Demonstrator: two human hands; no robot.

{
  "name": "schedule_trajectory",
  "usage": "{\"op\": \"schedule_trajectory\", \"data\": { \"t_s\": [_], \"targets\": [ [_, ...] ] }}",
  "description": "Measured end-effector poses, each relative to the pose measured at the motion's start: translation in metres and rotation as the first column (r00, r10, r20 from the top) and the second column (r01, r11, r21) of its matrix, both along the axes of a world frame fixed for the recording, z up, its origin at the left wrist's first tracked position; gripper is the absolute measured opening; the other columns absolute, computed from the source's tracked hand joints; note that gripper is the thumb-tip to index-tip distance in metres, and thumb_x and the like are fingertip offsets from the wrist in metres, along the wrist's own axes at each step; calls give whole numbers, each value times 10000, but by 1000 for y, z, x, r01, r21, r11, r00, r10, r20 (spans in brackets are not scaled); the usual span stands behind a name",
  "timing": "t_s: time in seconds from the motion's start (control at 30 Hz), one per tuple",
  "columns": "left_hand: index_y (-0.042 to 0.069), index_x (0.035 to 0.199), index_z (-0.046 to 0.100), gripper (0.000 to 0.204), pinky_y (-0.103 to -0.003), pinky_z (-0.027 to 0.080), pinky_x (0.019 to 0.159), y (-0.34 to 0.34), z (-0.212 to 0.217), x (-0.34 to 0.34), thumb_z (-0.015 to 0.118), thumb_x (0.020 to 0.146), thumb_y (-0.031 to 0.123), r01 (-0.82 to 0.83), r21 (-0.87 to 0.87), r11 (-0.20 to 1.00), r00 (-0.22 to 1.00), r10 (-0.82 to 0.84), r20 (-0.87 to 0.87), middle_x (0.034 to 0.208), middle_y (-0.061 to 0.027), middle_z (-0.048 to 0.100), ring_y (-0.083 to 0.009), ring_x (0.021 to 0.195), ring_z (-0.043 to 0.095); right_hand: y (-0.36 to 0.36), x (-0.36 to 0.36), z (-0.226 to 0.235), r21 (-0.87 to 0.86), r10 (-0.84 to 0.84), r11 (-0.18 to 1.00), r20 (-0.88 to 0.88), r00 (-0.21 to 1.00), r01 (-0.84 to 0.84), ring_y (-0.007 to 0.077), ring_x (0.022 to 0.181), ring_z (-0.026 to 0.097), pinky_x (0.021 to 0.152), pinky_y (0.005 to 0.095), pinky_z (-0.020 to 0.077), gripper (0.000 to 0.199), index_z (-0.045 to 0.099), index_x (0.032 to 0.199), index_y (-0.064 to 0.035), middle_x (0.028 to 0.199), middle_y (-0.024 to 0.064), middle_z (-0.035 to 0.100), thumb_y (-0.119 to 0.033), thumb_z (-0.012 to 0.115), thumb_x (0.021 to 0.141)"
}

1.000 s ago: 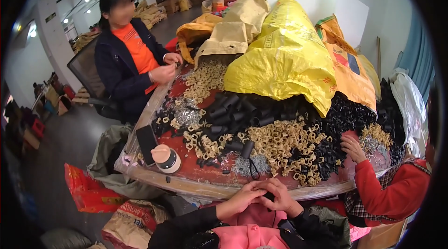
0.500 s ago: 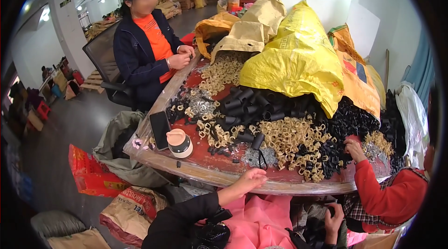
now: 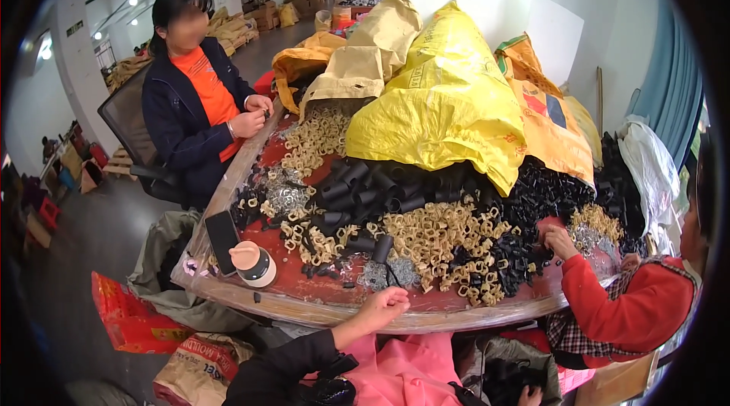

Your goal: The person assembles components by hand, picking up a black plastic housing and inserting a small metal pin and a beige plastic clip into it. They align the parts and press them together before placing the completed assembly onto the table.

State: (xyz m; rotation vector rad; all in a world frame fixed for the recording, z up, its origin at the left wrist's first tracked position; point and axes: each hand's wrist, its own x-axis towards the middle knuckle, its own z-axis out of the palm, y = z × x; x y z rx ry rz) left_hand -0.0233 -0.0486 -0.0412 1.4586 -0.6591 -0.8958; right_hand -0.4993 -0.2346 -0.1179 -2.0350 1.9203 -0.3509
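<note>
Head view. The left hand (image 3: 382, 309) is above the near edge of the counter (image 3: 300, 309), its fingers loosely curled, neither fully spread nor clenched; whether the fingertips pinch anything cannot be told. It is just below the heap of silvery metal pieces (image 3: 371, 277), near a black cord loop (image 3: 393, 277) and an upright black tube (image 3: 382, 248). The right hand (image 3: 530, 397) is cut by the lower edge; how far it is open, and whether it grips, cannot be told. It is near the black pieces (image 3: 506, 377) inside an open grey sack (image 3: 546, 362) below the counter.

Tan loop pieces (image 3: 437, 231) are heaped on the counter, to the right of the tube.

Markings: the yellow sack (image 3: 437, 121) bears darker printed characters, faint and creased. The orange sack (image 3: 559, 132) shows a red and dark blue printed panel. On the floor, a brown sack (image 3: 194, 387) carries pale capitals on a red band, partly folded. The red bag (image 3: 135, 321) beside it has a yellow printed patch.
</note>
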Motion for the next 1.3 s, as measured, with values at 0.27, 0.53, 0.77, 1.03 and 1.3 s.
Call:
{"op": "schedule_trajectory", "data": {
  "t_s": [0.27,0.53,0.77,1.03,1.3],
  "targets": [
    [13,1077,490,282,-236,434,772,-1,-6,9,565,814,84,28,-29,999,1000,-28,4,981,-72,580,-109,891,539,-30,-24,-62,-145,18,989,-103,994,-33,420,890,489,797,439,404,377,525,971,72,938,286,523,-254,539,782],
    [1,1072,491,275,-238,420,800,-6,-1,7,554,807,42,31,-33,999,996,-33,-81,978,-83,582,-124,891,543,-14,-18,-48,-331,-96,941,-71,993,67,373,860,485,723,430,412,338,518,934,-25,926,193,501,-302,583,751],
    [1,1080,481,285,-231,417,790,-4,9,0,551,806,38,-8,-3,1000,999,8,-39,980,-72,571,-114,891,532,-34,40,16,-447,-4,892,125,992,60,242,742,513,663,310,424,203,513,952,-13,864,132,501,-100,562,775],
    [-7,1097,471,311,-241,413,813,3,9,6,557,803,48,-10,15,1000,1000,10,-29,1002,-72,566,-128,914,531,-36,220,96,-520,612,760,369,699,-391,161,679,515,613,250,412,106,548,862,10,790,91,537,17,546,757],
    [-8,1072,501,302,-268,445,789,16,19,19,573,787,64,5,138,990,964,-41,261,969,-87,581,-151,881,559,-2,359,102,-471,933,341,274,232,-813,244,712,544,626,313,439,143,563,852,-23,793,93,545,-7,593,713]
  ]
}}
